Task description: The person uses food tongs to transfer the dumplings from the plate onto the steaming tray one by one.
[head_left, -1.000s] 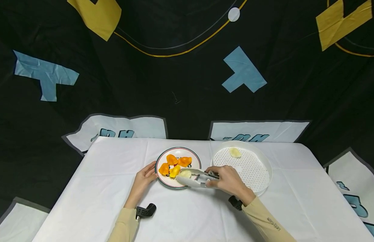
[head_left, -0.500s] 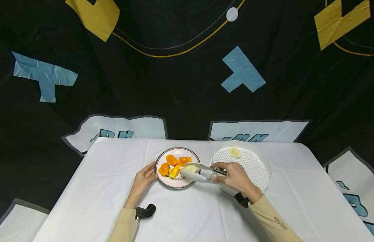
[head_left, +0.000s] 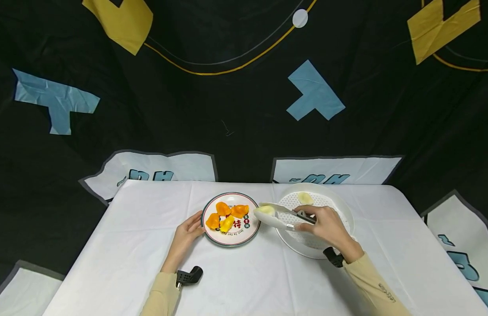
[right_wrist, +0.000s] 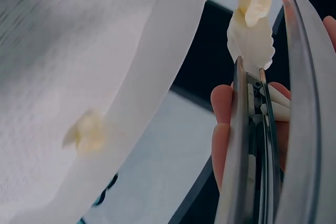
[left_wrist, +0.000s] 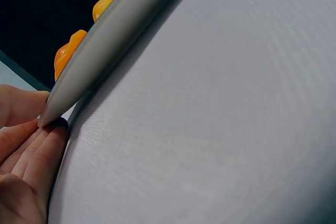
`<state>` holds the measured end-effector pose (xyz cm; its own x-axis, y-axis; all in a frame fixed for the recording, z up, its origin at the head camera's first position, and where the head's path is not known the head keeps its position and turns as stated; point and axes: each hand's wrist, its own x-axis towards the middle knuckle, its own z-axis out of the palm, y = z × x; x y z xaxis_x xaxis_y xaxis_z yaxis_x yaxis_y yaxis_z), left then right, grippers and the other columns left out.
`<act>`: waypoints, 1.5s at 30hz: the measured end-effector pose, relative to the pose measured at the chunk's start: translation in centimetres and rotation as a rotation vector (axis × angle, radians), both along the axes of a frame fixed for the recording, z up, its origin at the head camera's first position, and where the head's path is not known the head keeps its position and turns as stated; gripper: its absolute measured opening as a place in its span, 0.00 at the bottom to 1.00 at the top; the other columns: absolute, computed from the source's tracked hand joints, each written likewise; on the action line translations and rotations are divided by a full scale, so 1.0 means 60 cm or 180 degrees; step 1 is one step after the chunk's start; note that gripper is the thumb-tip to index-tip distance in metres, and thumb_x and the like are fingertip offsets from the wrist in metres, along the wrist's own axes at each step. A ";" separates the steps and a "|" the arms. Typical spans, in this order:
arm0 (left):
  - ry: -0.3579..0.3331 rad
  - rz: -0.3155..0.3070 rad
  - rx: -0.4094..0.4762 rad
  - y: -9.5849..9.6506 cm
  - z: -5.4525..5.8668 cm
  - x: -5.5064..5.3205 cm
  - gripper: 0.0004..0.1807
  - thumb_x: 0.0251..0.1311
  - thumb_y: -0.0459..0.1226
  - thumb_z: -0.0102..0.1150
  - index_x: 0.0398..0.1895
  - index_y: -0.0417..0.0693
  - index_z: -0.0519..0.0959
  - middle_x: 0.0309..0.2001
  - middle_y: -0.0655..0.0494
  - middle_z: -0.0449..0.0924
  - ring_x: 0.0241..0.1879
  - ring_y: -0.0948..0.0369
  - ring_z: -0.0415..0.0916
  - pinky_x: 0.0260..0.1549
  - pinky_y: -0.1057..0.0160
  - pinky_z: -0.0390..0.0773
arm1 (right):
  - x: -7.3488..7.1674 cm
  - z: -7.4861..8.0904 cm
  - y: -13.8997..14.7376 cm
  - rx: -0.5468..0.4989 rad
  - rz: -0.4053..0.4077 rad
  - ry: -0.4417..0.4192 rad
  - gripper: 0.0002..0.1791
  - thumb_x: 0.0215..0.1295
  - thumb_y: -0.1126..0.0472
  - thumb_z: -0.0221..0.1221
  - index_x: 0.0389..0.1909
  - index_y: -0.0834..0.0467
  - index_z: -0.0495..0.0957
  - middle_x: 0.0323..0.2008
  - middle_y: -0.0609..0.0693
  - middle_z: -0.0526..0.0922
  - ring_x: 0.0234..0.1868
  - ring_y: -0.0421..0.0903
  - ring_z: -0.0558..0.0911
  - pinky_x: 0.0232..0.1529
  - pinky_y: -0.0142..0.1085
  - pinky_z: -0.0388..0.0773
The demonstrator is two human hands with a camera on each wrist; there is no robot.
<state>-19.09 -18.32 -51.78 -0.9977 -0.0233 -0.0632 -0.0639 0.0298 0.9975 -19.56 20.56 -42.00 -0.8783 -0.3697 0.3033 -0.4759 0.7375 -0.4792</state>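
Observation:
My left hand (head_left: 187,235) pinches the left rim of a round white plate (head_left: 233,240); in the left wrist view the thumb lies above the rim and the fingers below. Glossy orange pieces (head_left: 223,208) and a yellower piece (head_left: 227,224) lie on the plate. My right hand (head_left: 326,226) grips tongs (head_left: 281,223) with pale, scalloped tips. Between the tips sits a pale yellow piece (head_left: 266,210), raised between the plate and a white perforated round tray (head_left: 303,249). Another pale piece (head_left: 305,198) lies in the tray, near its far side; it appears blurred in the right wrist view (right_wrist: 90,131).
A white cloth covers the table (head_left: 244,281). The tray stands to the right of the plate, under the right hand and tongs. Behind the table hangs a black cloth (head_left: 244,118) with blue and yellow shapes.
The tongs have lifted the pale piece off the plate and moved right with it to the tray's left edge. My left hand stays at the plate's rim.

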 end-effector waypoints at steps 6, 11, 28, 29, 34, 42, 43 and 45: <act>-0.0006 0.0012 0.0015 -0.001 0.001 0.000 0.32 0.62 0.26 0.54 0.69 0.33 0.60 0.67 0.35 0.61 0.65 0.48 0.62 0.49 0.77 0.72 | 0.002 0.008 0.043 0.0022 -0.0206 0.0038 0.20 0.47 0.54 0.71 0.44 0.55 0.84 0.30 0.48 0.84 0.25 0.41 0.74 0.29 0.39 0.70; -0.0024 -0.0008 0.0017 -0.001 0.000 -0.002 0.32 0.62 0.26 0.54 0.70 0.33 0.59 0.68 0.35 0.60 0.66 0.49 0.62 0.49 0.78 0.72 | 0.007 0.011 0.076 0.0024 -0.0398 -0.0030 0.20 0.49 0.55 0.71 0.44 0.56 0.84 0.30 0.48 0.83 0.24 0.41 0.70 0.27 0.37 0.67; 0.0025 -0.0022 0.0011 -0.001 -0.002 0.000 0.31 0.62 0.26 0.55 0.69 0.33 0.60 0.67 0.35 0.61 0.65 0.48 0.63 0.51 0.77 0.71 | 0.009 -0.018 0.167 0.0146 -0.0841 -0.0094 0.19 0.52 0.55 0.68 0.44 0.61 0.83 0.33 0.57 0.85 0.34 0.53 0.81 0.28 0.42 0.72; 0.0026 -0.0013 0.0010 -0.001 -0.002 0.000 0.31 0.62 0.26 0.55 0.69 0.33 0.61 0.67 0.35 0.61 0.65 0.48 0.63 0.51 0.77 0.71 | 0.009 -0.020 0.171 0.0155 -0.0860 -0.0092 0.19 0.52 0.55 0.67 0.44 0.61 0.83 0.33 0.57 0.85 0.34 0.53 0.81 0.28 0.42 0.72; 0.0047 -0.0004 -0.0021 0.000 -0.002 -0.001 0.31 0.61 0.27 0.56 0.69 0.33 0.61 0.66 0.35 0.62 0.65 0.47 0.63 0.51 0.75 0.71 | 0.008 -0.029 0.184 0.0203 -0.0940 -0.0147 0.19 0.53 0.55 0.67 0.44 0.62 0.83 0.32 0.57 0.84 0.30 0.49 0.78 0.26 0.39 0.70; 0.0048 0.0012 -0.0046 0.000 -0.005 -0.001 0.31 0.60 0.26 0.56 0.68 0.33 0.62 0.66 0.36 0.63 0.64 0.48 0.64 0.51 0.76 0.71 | 0.005 -0.033 0.189 0.0248 -0.1018 -0.0263 0.21 0.55 0.54 0.66 0.45 0.64 0.82 0.29 0.53 0.82 0.26 0.45 0.73 0.23 0.37 0.67; 0.0057 0.0011 -0.0069 -0.001 -0.006 -0.001 0.31 0.60 0.26 0.56 0.68 0.32 0.62 0.66 0.35 0.63 0.64 0.48 0.64 0.51 0.76 0.71 | 0.005 -0.033 0.188 0.0250 -0.1024 -0.0269 0.21 0.55 0.54 0.66 0.46 0.64 0.82 0.28 0.53 0.81 0.25 0.45 0.72 0.23 0.37 0.67; 0.0051 0.0026 -0.0087 -0.001 -0.006 -0.001 0.31 0.60 0.27 0.56 0.68 0.32 0.62 0.66 0.36 0.63 0.64 0.48 0.64 0.51 0.76 0.71 | 0.005 -0.033 0.188 0.0250 -0.1028 -0.0259 0.22 0.55 0.54 0.65 0.46 0.64 0.81 0.26 0.51 0.79 0.24 0.45 0.71 0.22 0.37 0.65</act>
